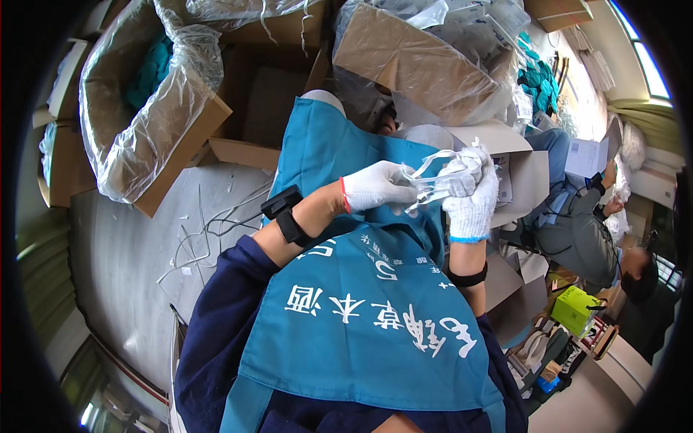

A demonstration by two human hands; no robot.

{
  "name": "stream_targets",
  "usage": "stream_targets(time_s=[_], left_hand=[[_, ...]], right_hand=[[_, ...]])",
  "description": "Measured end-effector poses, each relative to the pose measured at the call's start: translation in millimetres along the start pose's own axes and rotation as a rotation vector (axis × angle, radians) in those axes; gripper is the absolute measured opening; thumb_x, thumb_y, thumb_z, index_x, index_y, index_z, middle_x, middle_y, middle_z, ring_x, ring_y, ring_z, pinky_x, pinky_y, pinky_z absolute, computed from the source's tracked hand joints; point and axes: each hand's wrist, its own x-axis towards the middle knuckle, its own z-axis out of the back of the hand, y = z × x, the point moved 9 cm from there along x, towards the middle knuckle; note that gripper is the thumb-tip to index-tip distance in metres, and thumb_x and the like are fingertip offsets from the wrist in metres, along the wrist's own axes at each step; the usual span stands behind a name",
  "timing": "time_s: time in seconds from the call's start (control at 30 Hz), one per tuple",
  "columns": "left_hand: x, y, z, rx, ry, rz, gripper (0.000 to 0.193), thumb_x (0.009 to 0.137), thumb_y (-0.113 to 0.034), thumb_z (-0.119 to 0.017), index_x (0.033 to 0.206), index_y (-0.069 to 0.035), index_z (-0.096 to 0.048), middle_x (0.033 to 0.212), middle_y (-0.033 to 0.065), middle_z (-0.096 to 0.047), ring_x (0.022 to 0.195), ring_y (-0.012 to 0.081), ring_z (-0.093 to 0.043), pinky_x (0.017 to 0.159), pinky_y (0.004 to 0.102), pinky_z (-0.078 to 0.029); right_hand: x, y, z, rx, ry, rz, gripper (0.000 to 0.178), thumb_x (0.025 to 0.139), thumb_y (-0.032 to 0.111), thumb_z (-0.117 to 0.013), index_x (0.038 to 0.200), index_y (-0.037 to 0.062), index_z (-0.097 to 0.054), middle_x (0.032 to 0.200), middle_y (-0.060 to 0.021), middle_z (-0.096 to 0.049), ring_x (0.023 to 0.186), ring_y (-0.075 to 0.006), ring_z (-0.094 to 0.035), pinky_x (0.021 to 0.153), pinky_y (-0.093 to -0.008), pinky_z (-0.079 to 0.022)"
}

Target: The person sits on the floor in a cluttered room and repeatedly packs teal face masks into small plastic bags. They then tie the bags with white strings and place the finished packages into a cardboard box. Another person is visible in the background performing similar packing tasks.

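Observation:
In white knit gloves, both my hands meet above the teal apron on my lap. My right hand is wrapped round a bundle of crumpled white pieces with loose white straps and clear bands hanging off it. From the left, my left hand reaches to the bundle, its fingers closed at the trailing straps. It seems to pinch one of them, though the fingertips are partly hidden. What the white pieces are made of cannot be made out.
At the left, a plastic-lined carton holds teal items. Beside it stands an open brown carton. Ahead, another lined carton holds clear bags. Loose white straps lie on the floor. A seated person works at the right, near a lime-green box.

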Motion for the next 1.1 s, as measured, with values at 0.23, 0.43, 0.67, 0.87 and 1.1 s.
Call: stream_targets(time_s=[0.23,0.43,0.67,0.87,1.1], left_hand=[[5,21,-2,-0.19,-0.14,0.165,0.018,0.103,-0.02,-0.054,0.111,-0.005,-0.06,0.089,0.0078,-0.072,0.068,0.0084,-0.062,0.057,0.0207,-0.047],[3,22,9,0.164,-0.282,0.128,0.022,0.102,-0.022,-0.055,0.104,-0.002,-0.065,0.071,0.0005,-0.057,0.061,0.0078,-0.049,0.055,0.0231,-0.041],[-33,-17,9,0.359,-0.288,0.042,0.026,0.103,-0.02,-0.055,0.096,0.0,-0.07,0.07,-0.0007,-0.056,0.063,0.0073,-0.046,0.057,0.0255,-0.039],[-52,-51,13,0.449,-0.388,-0.055,0.02,0.103,-0.013,-0.056,0.098,0.001,-0.069,0.07,0.0001,-0.056,0.066,0.0084,-0.046,0.06,0.0248,-0.041],[-61,-76,5,1.016,-0.544,-0.413,0.012,0.091,-0.002,-0.062,0.102,-0.002,-0.067,0.091,0.0186,-0.064,0.081,0.0391,-0.063,0.069,0.043,-0.052]], right_hand=[[-3,-5,-6,-0.144,0.07,0.07,0.04,0.107,0.03,-0.046,0.068,0.0202,-0.043,0.049,0.0075,-0.027,0.037,-0.0069,-0.022,0.035,-0.0257,-0.019],[-1,9,0,-0.167,0.035,0.105,0.04,0.107,0.033,-0.046,0.069,0.0196,-0.044,0.05,0.0066,-0.03,0.035,-0.0057,-0.018,0.033,-0.0249,-0.018],[-23,47,0,-0.819,-0.275,0.447,0.029,0.105,0.033,-0.054,0.086,0.0105,-0.061,0.061,0.0008,-0.053,0.042,-0.0081,-0.045,0.037,-0.0226,-0.034],[-23,-3,-2,-1.434,-0.191,0.283,0.024,0.102,0.021,-0.061,0.096,-0.0004,-0.071,0.086,-0.0053,-0.068,0.072,-0.0076,-0.059,0.067,-0.0232,-0.05],[-16,-37,3,-1.638,0.098,0.342,0.018,0.098,0.011,-0.064,0.106,-0.0031,-0.071,0.099,-0.0059,-0.071,0.091,-0.0117,-0.064,0.082,-0.0262,-0.052]])
